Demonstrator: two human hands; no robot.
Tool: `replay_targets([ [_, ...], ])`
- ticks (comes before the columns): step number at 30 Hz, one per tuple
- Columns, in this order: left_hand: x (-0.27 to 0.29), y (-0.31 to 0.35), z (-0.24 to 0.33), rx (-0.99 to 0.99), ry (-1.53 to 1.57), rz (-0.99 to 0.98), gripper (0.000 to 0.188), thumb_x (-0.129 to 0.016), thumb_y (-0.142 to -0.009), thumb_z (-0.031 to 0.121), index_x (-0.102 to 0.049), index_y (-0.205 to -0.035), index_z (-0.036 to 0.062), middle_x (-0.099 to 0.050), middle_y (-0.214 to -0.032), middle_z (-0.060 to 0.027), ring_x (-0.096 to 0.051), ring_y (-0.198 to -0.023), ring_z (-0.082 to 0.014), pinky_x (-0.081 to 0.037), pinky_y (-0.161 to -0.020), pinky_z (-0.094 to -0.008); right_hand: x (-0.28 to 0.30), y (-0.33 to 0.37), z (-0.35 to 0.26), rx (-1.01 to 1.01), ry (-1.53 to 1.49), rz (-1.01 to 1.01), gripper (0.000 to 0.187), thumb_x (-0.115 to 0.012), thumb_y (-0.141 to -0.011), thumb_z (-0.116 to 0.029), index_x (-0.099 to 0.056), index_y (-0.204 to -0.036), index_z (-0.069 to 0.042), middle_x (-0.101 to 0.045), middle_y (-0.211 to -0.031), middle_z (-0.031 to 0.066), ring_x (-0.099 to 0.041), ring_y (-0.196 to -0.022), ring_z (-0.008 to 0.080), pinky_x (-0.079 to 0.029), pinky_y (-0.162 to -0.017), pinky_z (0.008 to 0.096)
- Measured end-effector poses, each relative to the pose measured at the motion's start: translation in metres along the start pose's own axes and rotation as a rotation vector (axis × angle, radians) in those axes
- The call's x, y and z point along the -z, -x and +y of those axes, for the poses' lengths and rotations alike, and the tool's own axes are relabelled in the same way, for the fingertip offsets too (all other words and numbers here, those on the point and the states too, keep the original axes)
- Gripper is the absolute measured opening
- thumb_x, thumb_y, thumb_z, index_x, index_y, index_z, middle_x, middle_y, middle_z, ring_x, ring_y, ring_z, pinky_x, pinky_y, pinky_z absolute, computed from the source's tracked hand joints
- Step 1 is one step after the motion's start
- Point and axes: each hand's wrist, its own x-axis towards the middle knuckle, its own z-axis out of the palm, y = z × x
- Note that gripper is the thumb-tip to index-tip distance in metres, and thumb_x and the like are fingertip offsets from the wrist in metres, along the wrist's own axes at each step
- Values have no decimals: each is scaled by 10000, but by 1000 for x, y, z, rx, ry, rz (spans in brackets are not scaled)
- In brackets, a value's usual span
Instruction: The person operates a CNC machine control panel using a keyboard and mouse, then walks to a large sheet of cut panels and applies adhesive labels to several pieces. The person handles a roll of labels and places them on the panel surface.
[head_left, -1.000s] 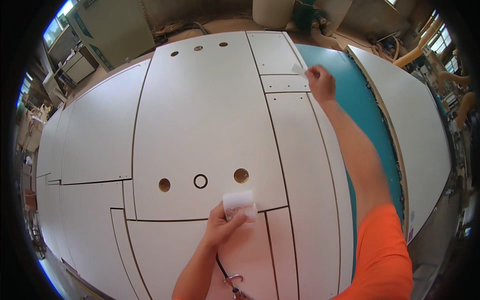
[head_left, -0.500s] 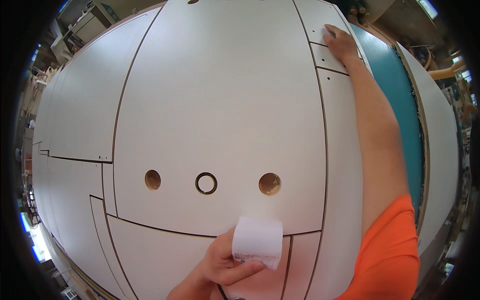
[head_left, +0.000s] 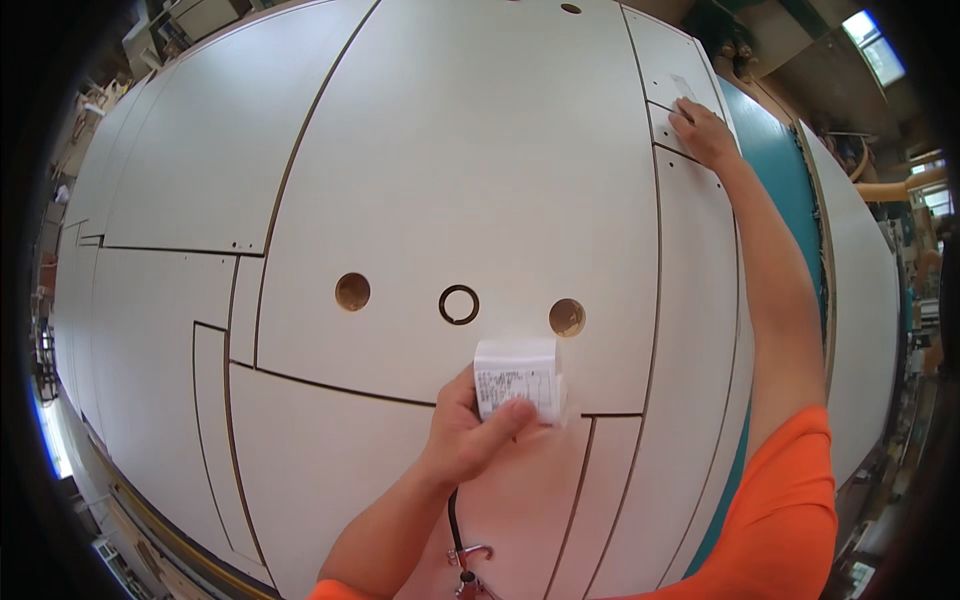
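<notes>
My left hand grips a roll of white printed labels, the thumb pressed across its front. It is above the near part of a large white board, which is cut by dark grooves into panels. At the far right, my right hand rests with curled fingers on a small panel of that board. Just beyond its fingertips a small glossy patch, perhaps a label, lies on the surface. Whether the fingers pinch anything is hidden.
Two round holes, one on the left and one on the right, flank a ring-shaped cut. A metal tool with a black hose lies below my left hand. A teal surface and another white board are to the right.
My right hand has drawn nearer along the right-hand panels, and the glossy patch now shows beyond it. The label roll has tilted so its print faces up. The view has shifted.
</notes>
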Motion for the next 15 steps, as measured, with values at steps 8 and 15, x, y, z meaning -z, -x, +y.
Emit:
replay_targets([
  [8, -4, -6, 8, -80, -7, 29, 379, -697, -959, 198, -554, -1241, -10, -692, -1071, -69, -663, -951, -129, -541, -792, -283, 71, 191, -154, 553, -567, 153, 328, -768, -774, -38, -674, -1087, -18, -677, -1106, 134, -623, -1052, 315, -514, -907, 383],
  [15, -7, -9, 5, -105, -89, 0, 434, -724, -938, 215, -555, -1281, 11, -680, -1092, -49, -646, -986, -113, -525, -824, -276, 92, 290, -207, 872, -381, 29, 441, -849, -738, -274, -702, -1120, -110, -674, -1220, 37, -611, -1113, 245, -516, -888, 361],
])
